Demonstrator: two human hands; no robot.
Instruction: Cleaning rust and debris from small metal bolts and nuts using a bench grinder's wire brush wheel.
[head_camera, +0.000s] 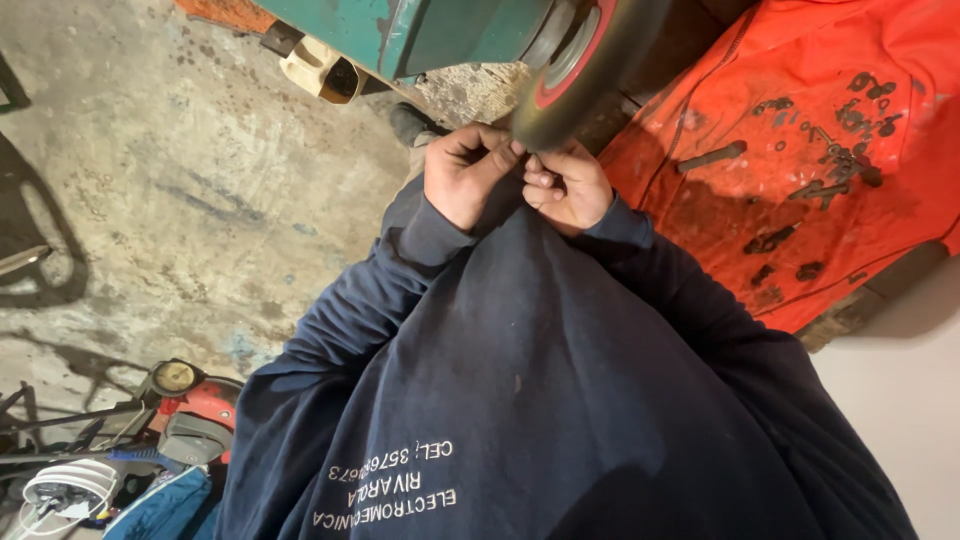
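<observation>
Head view shows left hand (462, 172) and right hand (566, 187) meeting under a grinding wheel (580, 62), fingers pinched shut on something too small to identify, probably stiff, light and best held by its ends, beside an orange cloth (800, 150) strewn with bolts (712, 155).

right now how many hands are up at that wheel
2: the left hand and the right hand are side by side just under the dark wheel, fingers curled together. Anything pinched between them is hidden.
</observation>
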